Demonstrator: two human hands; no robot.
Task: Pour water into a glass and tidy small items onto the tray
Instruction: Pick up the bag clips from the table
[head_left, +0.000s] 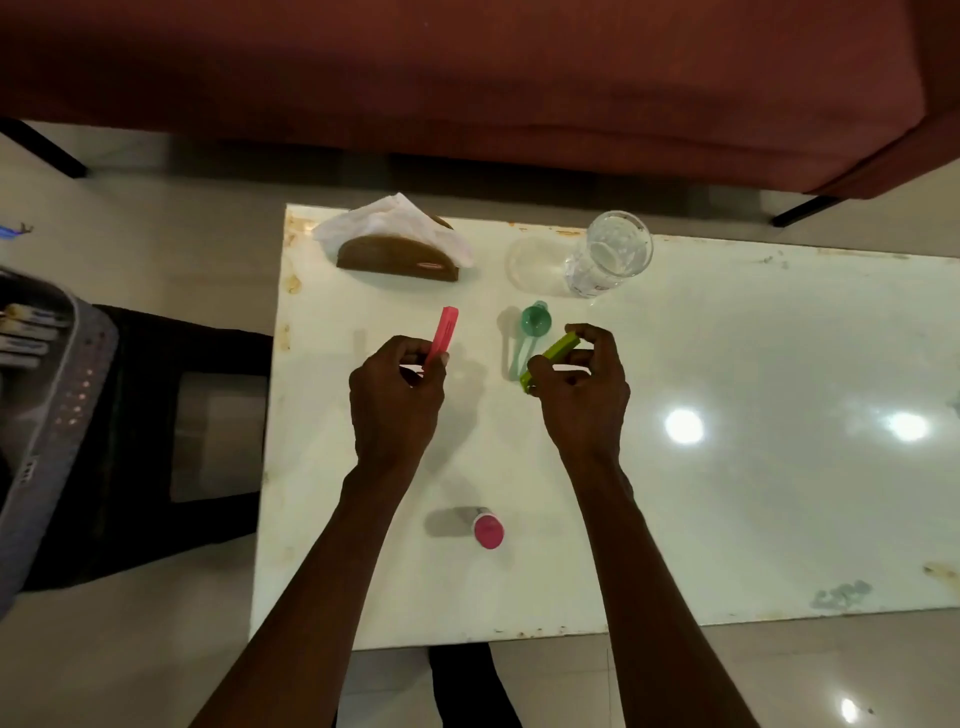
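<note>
My left hand (397, 395) pinches the near end of a pink clip (443, 332), which sticks up and away above the white table (727, 493). My right hand (584, 395) grips a lime green clip (550, 353) between thumb and fingers. Just beyond it a teal plastic spoon (530, 330) lies on the table. A clear glass (610, 254) holding water stands at the far side. A small bottle with a pink cap (485, 530) lies on its side between my forearms. No tray is in view.
A brown napkin holder (397, 260) with white tissues stands at the table's far left. A red-brown sofa (467, 78) runs along the far side. A black stool (171, 441) and a grey bag (47, 415) sit left of the table.
</note>
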